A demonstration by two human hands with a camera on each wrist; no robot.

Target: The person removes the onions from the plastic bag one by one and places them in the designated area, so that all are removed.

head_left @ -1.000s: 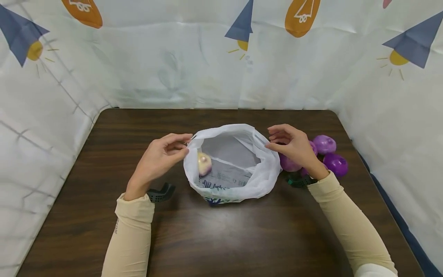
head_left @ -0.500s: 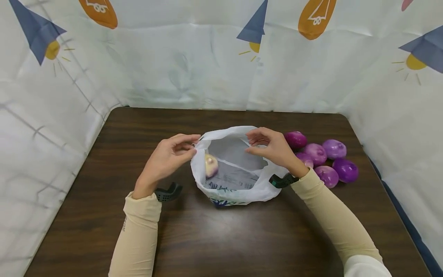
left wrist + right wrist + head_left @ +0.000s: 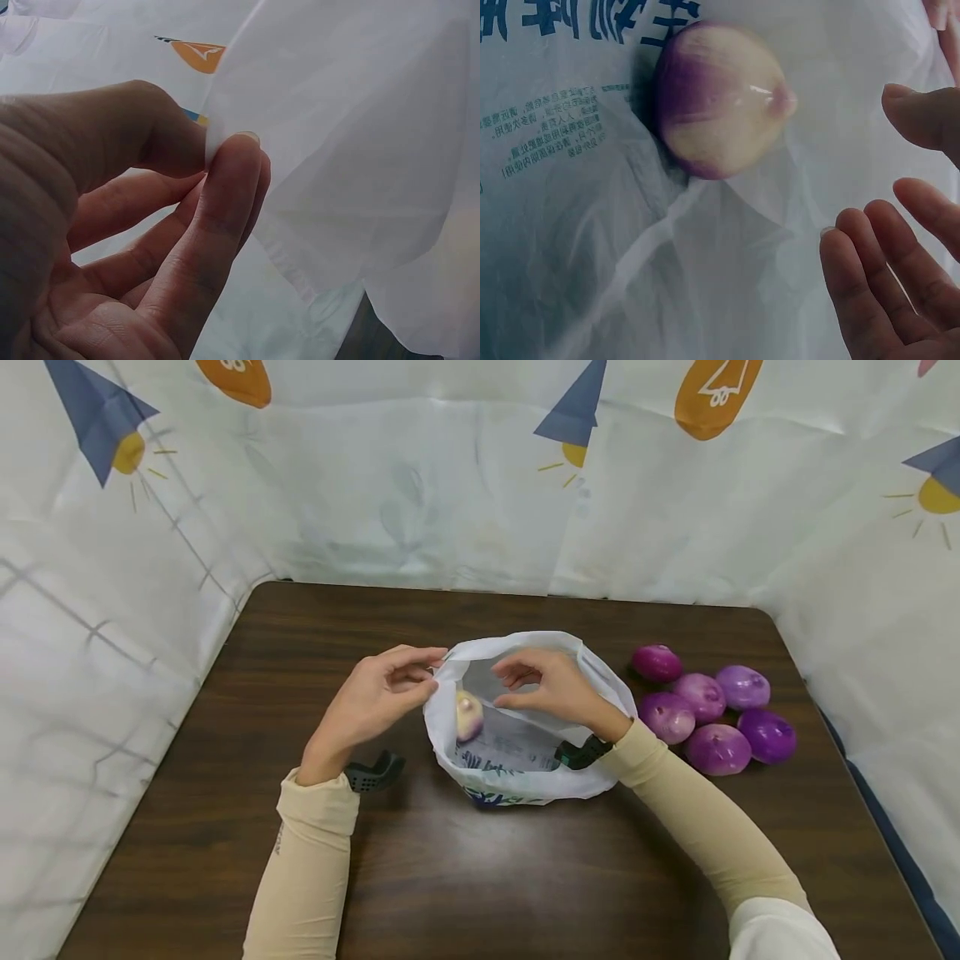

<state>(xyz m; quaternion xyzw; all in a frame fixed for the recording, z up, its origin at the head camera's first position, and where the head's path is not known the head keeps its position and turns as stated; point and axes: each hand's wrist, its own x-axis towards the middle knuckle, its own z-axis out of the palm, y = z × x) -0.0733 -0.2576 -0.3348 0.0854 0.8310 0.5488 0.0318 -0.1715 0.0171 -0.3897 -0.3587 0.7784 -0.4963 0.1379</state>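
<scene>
A white plastic bag (image 3: 592, 689) stands with its mouth wide in the middle of the dark wooden table (image 3: 480, 877). My left hand (image 3: 393, 689) pinches the bag's left rim (image 3: 225, 120) between thumb and forefinger. My right hand (image 3: 540, 685) hovers over the bag's mouth, fingers loosely curved and holding nothing (image 3: 900, 247). One pale onion with a purple top (image 3: 468, 714) lies inside the bag on the left, also plain in the right wrist view as the onion (image 3: 720, 105).
Several purple onions (image 3: 708, 710) lie in a cluster on the table right of the bag. Printed white cloth walls (image 3: 450, 485) close in the back and both sides. Bare table lies in front of the bag.
My right hand has let go of the bag's right rim and moved left over the mouth. The left hand keeps its pinch. The view has shifted, uncovering the purple onions.
</scene>
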